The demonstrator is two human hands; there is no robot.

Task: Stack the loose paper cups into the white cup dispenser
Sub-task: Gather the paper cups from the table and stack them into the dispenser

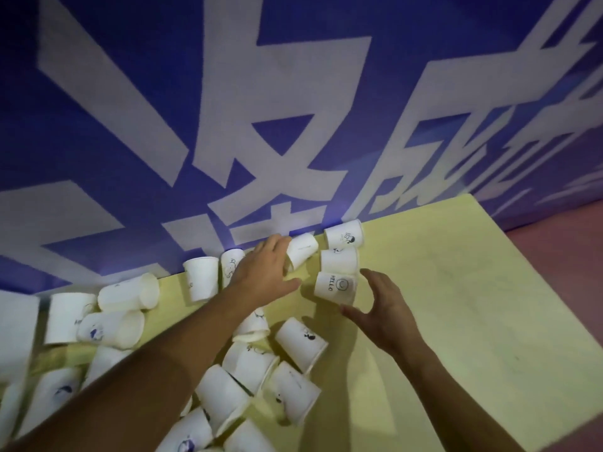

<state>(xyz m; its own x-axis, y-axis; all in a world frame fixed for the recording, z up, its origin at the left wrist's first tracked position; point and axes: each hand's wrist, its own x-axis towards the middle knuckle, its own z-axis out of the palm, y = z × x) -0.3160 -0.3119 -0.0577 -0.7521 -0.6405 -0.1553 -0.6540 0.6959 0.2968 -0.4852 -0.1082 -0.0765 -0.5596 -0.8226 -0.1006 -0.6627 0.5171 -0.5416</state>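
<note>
Several white paper cups lie scattered on the pale yellow table (456, 288), most of them on their sides. My left hand (264, 269) reaches to the table's far edge, its fingers touching a tipped cup (303, 251) next to the wall; whether it grips the cup I cannot tell. My right hand (378, 308) is spread open just right of a cup printed "HELLO" (334, 287), thumb under it, not closed on it. Two more cups (344, 236) (339, 261) stand behind the "HELLO" cup. A tall white shape at the left edge (14, 331) may be the dispenser.
A blue wall with large white characters (293, 109) rises right behind the table's far edge. The cup pile (261, 380) fills the table's left and near middle. A reddish floor (561, 243) shows beyond the table's right corner.
</note>
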